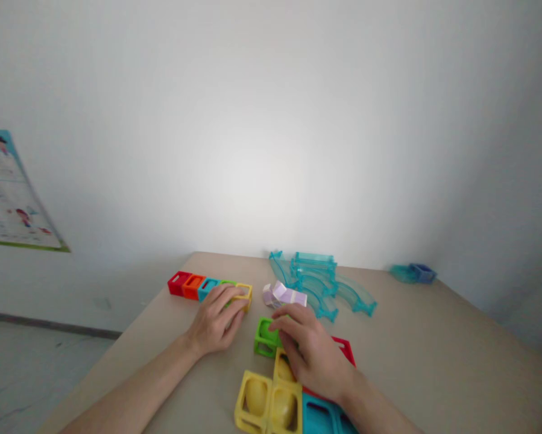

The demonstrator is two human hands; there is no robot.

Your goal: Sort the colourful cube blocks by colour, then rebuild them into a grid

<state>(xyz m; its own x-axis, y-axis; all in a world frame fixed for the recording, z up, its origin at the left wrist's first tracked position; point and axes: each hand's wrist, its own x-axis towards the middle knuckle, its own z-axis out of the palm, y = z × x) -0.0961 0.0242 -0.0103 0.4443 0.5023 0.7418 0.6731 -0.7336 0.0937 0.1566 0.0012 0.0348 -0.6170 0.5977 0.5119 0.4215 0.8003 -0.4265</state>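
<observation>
A row of hollow cube blocks in red, orange, blue, green and yellow lies at the table's left. My left hand [219, 318] has its fingers curled over the yellow block [248, 295] at the row's right end, partly covering the green one. My right hand [313, 346] is bent over a cluster of similar blocks in front of me, its fingertips at the green block [264, 337]. That hand hides part of the cluster. Yellow blocks [255, 398], a blue block [318, 416] and a red block [345, 348] show around it.
Translucent blue track pieces [316, 271] lie toward the back, beside a crumpled lilac-and-white item [291, 296]. A dark blue square piece [422, 273] sits at the back right corner. A wall stands behind the table [397, 355], and a poster [17, 193] hangs at left.
</observation>
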